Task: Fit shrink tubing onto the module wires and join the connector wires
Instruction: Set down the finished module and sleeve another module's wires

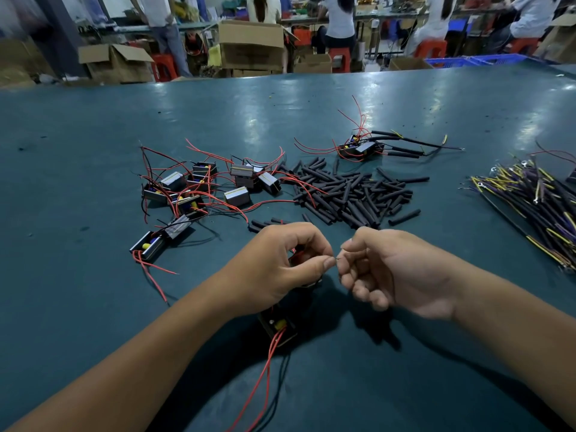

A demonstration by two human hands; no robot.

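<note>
I see the green table point(93, 182) filling the view. Tubing pile point(349, 194) sits at 12 o'clock from my hands, black cut pieces in a loose heap. Loose modules point(199, 188) at 10 o'clock, red and black leads tangled over them. Connector wires point(536, 198) bundled at 2 o'clock, near the right edge. One finished module point(361, 148) at 1 o'clock beyond the pile, black sleeves on its leads. Working module point(277, 327) lies at 6 o'clock under my left wrist, red and black wires point(265, 378) trailing toward me. Left hand point(280, 269) curled, thumb and forefinger pinching a thin wire end. Right hand point(389, 269) curled too, fingertips pinching the same spot from the other side; hands almost touching. Can't tell which wire the right holds.
</note>
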